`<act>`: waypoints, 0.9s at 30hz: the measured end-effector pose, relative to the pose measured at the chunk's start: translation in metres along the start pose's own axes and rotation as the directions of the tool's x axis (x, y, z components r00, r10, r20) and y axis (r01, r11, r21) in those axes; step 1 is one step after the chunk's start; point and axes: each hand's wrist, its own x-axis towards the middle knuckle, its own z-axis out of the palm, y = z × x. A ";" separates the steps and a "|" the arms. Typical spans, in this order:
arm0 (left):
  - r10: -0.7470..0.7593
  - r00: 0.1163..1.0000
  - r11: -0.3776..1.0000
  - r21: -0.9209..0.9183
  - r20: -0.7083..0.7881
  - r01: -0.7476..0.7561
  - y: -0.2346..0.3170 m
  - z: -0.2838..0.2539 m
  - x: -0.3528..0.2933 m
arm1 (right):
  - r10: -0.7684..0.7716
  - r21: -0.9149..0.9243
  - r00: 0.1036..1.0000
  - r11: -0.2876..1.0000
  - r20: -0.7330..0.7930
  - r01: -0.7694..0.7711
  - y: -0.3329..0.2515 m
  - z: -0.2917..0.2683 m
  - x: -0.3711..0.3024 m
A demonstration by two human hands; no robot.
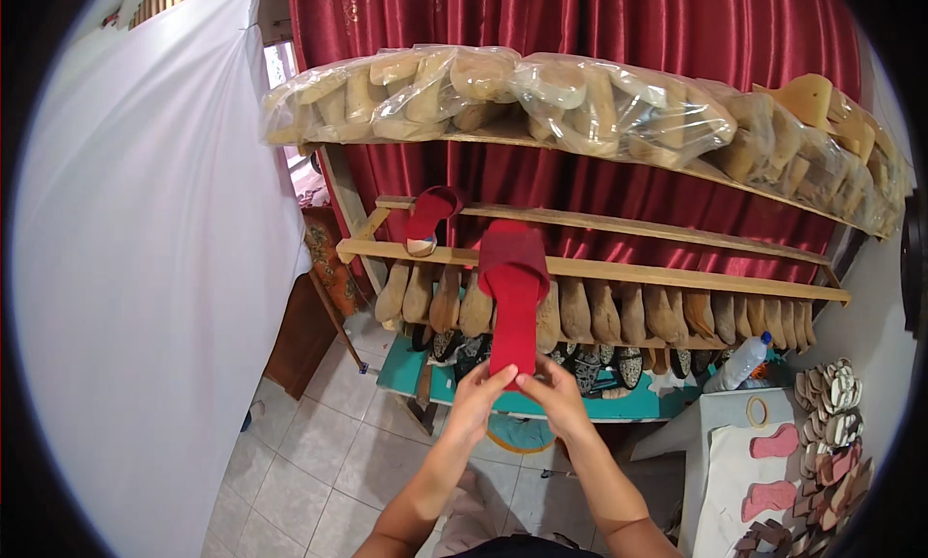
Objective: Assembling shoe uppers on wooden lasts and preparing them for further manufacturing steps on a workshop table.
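Note:
A red slide sandal [515, 326] with a wide darker red strap is held out in front of me, toe end pointing away. My left hand [474, 403] grips its heel end from the left, with the thumb on top. From the right, my right hand [558, 396] grips the same end, its thumb close to the other. The fingers under the sole are hidden. Another red sandal [435, 215] rests on the wooden rack [619, 271] beyond, left of the held one.
Wooden shoe lasts [574, 311] line a lower shelf. Plastic-wrapped lasts [580, 103] fill the top shelf. Patterned shoes [629, 365] lie on a teal bench [667, 403]. At right, a white table [720, 481] bears a bottle [742, 363], pink sole pieces [773, 442] and straps [831, 394].

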 end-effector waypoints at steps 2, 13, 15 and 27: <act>0.005 0.999 0.999 0.034 0.035 -0.006 0.022 -0.001 0.036 | 0.041 0.040 0.998 0.998 -0.039 -0.039 -0.014 0.006 0.036; 0.321 0.945 0.827 0.470 0.056 -0.309 0.076 -0.045 0.184 | 0.157 0.158 0.965 0.980 -0.212 -0.125 -0.041 0.037 0.202; 0.389 0.912 0.711 0.587 0.130 -0.387 0.074 -0.064 0.198 | 0.169 0.130 0.958 0.981 -0.231 -0.142 -0.043 0.041 0.215; 0.576 0.762 0.362 0.744 0.296 -0.562 0.092 -0.068 0.206 | 0.306 0.123 0.930 0.950 -0.205 -0.286 -0.050 0.047 0.245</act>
